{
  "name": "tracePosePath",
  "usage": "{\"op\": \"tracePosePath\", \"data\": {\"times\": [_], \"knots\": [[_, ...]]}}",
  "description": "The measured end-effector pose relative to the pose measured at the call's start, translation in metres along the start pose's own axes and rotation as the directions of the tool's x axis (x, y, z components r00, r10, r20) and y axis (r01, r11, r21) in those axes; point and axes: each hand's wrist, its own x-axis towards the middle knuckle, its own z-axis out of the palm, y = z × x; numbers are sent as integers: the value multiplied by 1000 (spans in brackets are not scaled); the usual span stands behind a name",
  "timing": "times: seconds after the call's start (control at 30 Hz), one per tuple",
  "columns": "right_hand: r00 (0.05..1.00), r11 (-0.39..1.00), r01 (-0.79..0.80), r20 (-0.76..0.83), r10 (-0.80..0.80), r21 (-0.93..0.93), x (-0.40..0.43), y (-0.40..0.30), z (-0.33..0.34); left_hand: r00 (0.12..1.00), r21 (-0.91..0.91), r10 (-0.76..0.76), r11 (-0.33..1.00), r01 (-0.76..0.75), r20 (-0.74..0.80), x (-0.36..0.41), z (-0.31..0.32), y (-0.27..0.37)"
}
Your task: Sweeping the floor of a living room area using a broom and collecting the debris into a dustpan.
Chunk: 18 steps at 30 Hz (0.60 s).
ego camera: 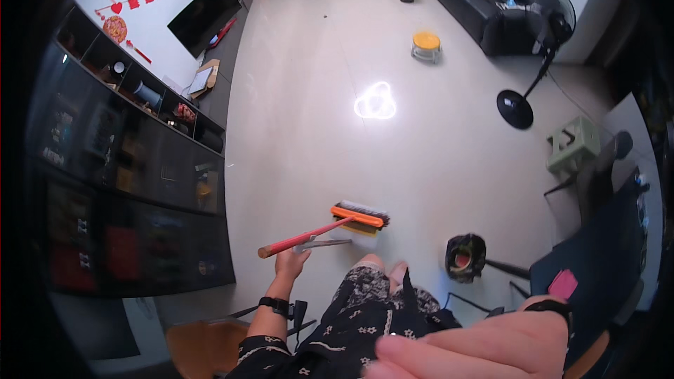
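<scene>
My left hand, with a dark watch on its wrist, grips a red broom handle and a thin grey handle together. The red handle slants away to an orange broom head with dark bristles, low over the pale floor. Beside the head, the grey handle meets a pale dustpan, partly hidden. Close to the camera at lower right is my right hand, large and blurred. Its fingers lie near one another and nothing shows in them; the palm side is hidden.
A bin with a black bag stands at right, by a dark table. Farther off are a green stool, a standing fan, a yellow-topped stool and a black sofa. A dark cabinet lines the left.
</scene>
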Motion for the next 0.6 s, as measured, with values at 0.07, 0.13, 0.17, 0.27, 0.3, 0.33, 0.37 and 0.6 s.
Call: {"op": "tracePosePath", "data": {"times": [0.07, 0.13, 0.17, 0.27, 0.3, 0.33, 0.37, 0.6], "knots": [[998, 996, -57, 27, 56, 65, -3, -5, -22, 996, 12, -86, 996, 87, -35, 4, 7, 8], [999, 994, -33, 28, 30, 108, -12, -2, -22, 992, 9, -116, 993, 117, -43, 15, 1, 10], [999, 992, -17, 32, 13, 127, -11, 0, -20, 990, 16, -136, 991, 136, -39, 21, -2, 11], [994, 978, -104, -17, 109, 179, 2, 6, -7, 990, -99, -105, 990, 96, -95, 24, -9, 1], [997, 971, -70, 57, 58, 228, 6, 15, -1, 987, -155, -96, 985, 76, -132, 24, -14, -4], [995, 967, -55, 96, 32, 248, 9, 18, 0, 986, -191, -92, 979, 65, -137, 26, -18, -2], [991, 961, -41, 134, 4, 273, 13, 23, 1, 985, -228, -90, 972, 55, -145, 27, -22, 0], [985, 987, -133, 125, 121, 89, 14, 7, -40, 995, 59, 11, 998, -5, -97, 30, 1, 20]]}}
